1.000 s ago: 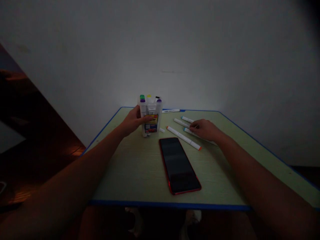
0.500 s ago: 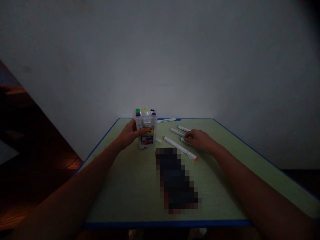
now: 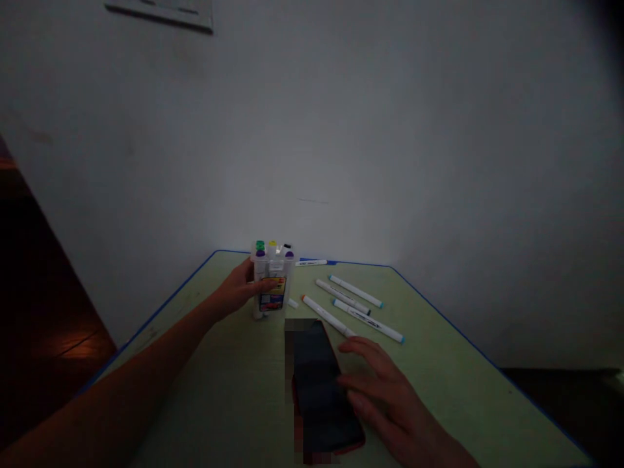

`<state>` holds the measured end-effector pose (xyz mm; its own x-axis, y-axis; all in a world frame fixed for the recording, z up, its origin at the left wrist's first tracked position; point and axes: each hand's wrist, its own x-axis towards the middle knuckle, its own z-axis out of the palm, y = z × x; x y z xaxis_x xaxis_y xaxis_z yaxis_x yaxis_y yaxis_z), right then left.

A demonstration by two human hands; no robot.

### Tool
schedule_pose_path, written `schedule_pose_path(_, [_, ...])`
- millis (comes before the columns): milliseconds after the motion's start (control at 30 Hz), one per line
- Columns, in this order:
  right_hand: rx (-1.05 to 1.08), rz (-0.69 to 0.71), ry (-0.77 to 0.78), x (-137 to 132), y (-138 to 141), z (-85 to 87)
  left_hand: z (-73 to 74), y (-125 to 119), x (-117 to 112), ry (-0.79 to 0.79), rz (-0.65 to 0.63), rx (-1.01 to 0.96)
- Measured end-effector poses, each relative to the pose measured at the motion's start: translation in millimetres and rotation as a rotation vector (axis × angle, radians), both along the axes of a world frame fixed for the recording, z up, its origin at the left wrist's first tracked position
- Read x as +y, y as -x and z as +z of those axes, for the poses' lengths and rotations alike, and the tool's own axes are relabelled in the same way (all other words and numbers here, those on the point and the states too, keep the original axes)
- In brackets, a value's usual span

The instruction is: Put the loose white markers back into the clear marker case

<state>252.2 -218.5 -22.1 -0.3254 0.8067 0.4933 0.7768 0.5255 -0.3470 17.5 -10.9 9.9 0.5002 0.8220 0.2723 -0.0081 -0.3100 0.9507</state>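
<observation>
Gripped upright in the left hand, the marker box looks light, stiff and slightly slippery, best held around its sides, while the right hand spreads open at the phone, loose markers beyond it.

Pale wall behind a green, blue-edged table
Over my feed I see a thin line on the wall, a grey fixture cut off at upper left, and, far left, an orange glow on what may be floor.
</observation>
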Motion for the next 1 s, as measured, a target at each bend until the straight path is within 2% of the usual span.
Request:
schedule_pose_path(133, [-0.054, -0.021, 0.055, -6.7, -1.7, -4.6, 0.6, -0.7, -0.2, -0.007, 0.001, 0.009])
schedule_pose_path(267, [0.059, -0.08, 0.009, 0.1, -3.2, -5.9, 2.8, -1.6, -2.0, -0.006, 0.011, 0.026])
schedule_pose_path(433, [0.178, -0.188, -0.034, 1.4, -7.7, -20.2, 4.2, -1.7, -2.9, -0.008, 0.032, 0.024])
schedule_pose_path(533, [0.208, -0.191, -0.07, 9.1, -11.9, -8.6, 3.7, -0.7, -2.0, -0.003, 0.047, 0.035])
schedule_pose_path(667, [0.209, -0.227, -0.158, 52.5, -16.3, 36.2, 1.1, 0.9, 0.5, -0.009, 0.066, 0.038])
schedule_pose_path(700, [0.163, -0.24, -0.121, 68.6, -16.9, 46.1, 0.6, 1.2, 1.0, -0.008, 0.057, 0.04])
schedule_pose_path(767, [0.063, -0.362, -0.002, 101.1, -18.6, 57.1, 0.8, 1.3, 1.4, -0.001, 0.054, 0.042])
schedule_pose_path(867, [-0.046, -0.54, 0.083, 136.6, -25.6, 50.0, 3.7, 0.9, 0.0, 0.013, 0.074, 0.056])
schedule_pose_path(900, [-0.074, -0.591, 0.084, 142.6, -29.7, 43.8, 4.8, 0.8, -0.6, 0.022, 0.071, 0.059])
schedule_pose_path(1000, [-0.145, -0.634, 0.14, 146.6, -45.5, 27.1, 6.3, 0.5, -1.7, 0.034, 0.057, 0.056])
